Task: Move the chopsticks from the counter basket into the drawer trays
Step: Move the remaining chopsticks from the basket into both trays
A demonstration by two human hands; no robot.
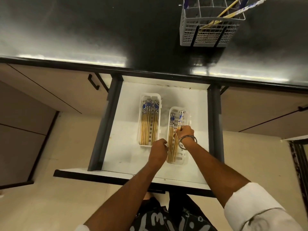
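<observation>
I see the black counter (pixel 100 30) across the top, with the drawer (pixel 126 130) pulled open below it. The grey basket (pixel 206 32) stands on the counter at upper right; a few chopsticks (pixel 228 9) lean in it. In the drawer lie two white trays: the left tray (pixel 150 95) holds a neat row of chopsticks, the right tray (pixel 186 114) holds a smaller bunch. My right hand (pixel 185 133), bangle (pixel 187 141) on the wrist, has fingers curled around a chopstick (pixel 180 119) over the right tray. My left hand (pixel 159 150) grips that tray's near-left edge, fingers curled.
</observation>
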